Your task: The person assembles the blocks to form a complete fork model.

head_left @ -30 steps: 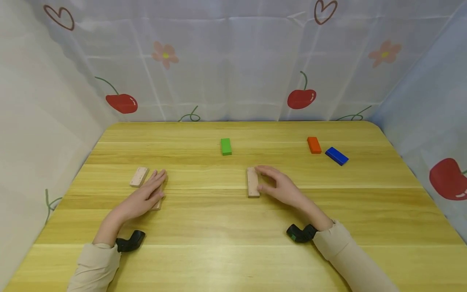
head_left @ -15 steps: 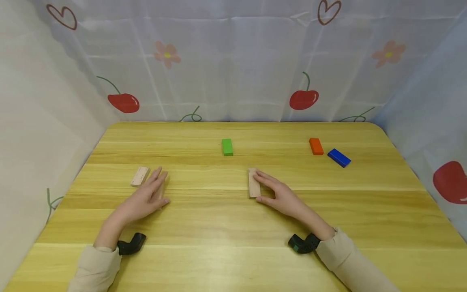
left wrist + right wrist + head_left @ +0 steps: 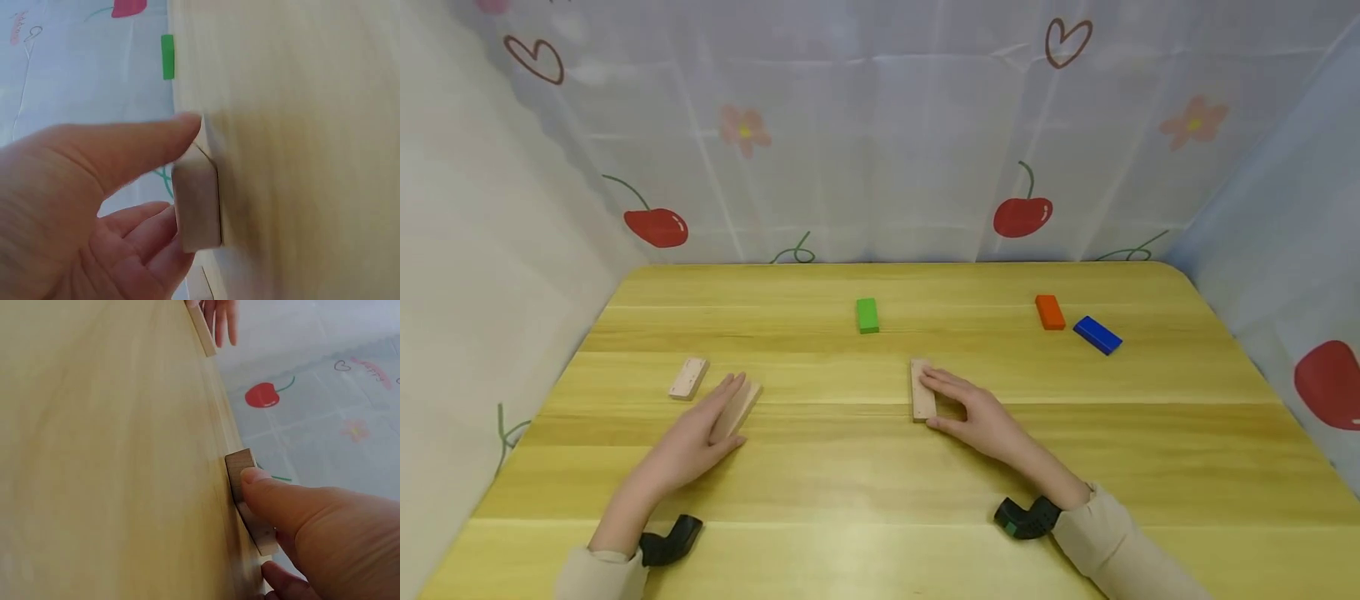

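Note:
My left hand (image 3: 688, 442) holds a plain wooden block (image 3: 739, 412) on the table, fingers toward its far end and thumb by its near end. This block slants toward the far right; in the left wrist view its pale end face shows beneath the thumb (image 3: 178, 128). Near the middle of the table, my right hand (image 3: 981, 421) grips a second wooden block (image 3: 919, 400), fingertips at its far part and thumb at the near end. The right wrist view has the thumb (image 3: 256, 478) against that block's end. A third wooden block (image 3: 688, 379) lies left of my left hand.
Toward the back of the wooden table (image 3: 820, 533) lie a green block (image 3: 867, 316), an orange-red block (image 3: 1050, 312) and a blue block (image 3: 1097, 335). A patterned curtain (image 3: 865, 167) rises behind the table's back edge, with pale sheets at both sides.
The left hand's block has turned and shifted rightward, coming out from under the hand. The right thumb has moved to its block's near end. The head view has tilted up slightly.

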Motion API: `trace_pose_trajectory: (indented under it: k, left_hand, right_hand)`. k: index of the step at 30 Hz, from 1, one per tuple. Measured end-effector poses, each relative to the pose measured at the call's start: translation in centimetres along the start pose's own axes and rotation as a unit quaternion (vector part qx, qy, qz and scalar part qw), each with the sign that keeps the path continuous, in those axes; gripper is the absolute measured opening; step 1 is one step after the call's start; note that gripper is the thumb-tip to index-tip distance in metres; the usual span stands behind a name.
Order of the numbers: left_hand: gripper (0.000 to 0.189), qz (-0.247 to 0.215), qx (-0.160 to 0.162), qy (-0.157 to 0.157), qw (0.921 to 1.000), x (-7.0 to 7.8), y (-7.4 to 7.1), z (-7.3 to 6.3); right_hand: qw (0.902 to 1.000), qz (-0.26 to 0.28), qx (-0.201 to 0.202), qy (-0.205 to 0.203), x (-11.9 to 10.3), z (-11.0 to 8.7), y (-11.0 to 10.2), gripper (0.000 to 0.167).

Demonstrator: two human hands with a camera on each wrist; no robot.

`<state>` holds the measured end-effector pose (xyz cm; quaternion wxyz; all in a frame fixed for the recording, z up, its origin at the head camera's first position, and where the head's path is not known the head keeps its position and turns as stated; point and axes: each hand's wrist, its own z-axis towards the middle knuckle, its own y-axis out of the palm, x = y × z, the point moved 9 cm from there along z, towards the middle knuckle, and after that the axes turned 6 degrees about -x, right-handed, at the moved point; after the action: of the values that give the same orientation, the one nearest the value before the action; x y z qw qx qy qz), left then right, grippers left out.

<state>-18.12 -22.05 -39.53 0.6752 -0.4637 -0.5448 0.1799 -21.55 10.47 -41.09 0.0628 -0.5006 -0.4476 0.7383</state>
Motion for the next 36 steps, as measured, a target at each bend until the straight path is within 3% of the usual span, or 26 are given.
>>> trace_pose_trajectory:
  k: [6, 11, 18, 22, 27, 31, 36]
  left_hand:
    - [0.075, -0.008, 0.008, 0.022, 0.9997, -0.5, -0.3, -0.2]
    - [0.067, -0.036, 0.014, 0.015, 0.9991, -1.8, -1.2, -0.5]
    - [0.047, -0.07, 0.058, 0.013, 0.9958, -3.4, -2.0, -0.6]
    - [0.041, -0.092, 0.056, -0.01, 0.9942, -3.9, -1.9, -0.1]
    - [0.041, -0.142, 0.033, -0.028, 0.9888, -3.0, -1.8, 2.3]
    - [0.039, -0.157, 0.024, -0.018, 0.9871, -0.7, -1.8, 5.0]
    - [0.036, -0.158, 0.021, 0.021, 0.9869, 2.7, -1.3, 8.3]
  right_hand:
    - [1.0, -0.003, 0.007, -0.007, -0.2, 0.0, 0.0, 0.061]
    - [1.0, 0.001, 0.002, -0.005, -0.3, 0.2, -0.1, 0.061]
    - [1.0, 0.006, 0.004, -0.004, -0.2, 0.1, -0.1, 0.06]
    - [0.9999, 0.004, 0.006, -0.01, -0.2, 0.0, -0.1, 0.06]
    - [0.9999, 0.002, 0.007, -0.011, -0.2, 0.0, -0.3, 0.061]
    - [1.0, 0.003, 0.001, -0.009, -0.1, 0.1, -0.2, 0.061]
    - [0.9999, 0.008, -0.002, -0.009, -0.2, 0.1, 0.0, 0.061]
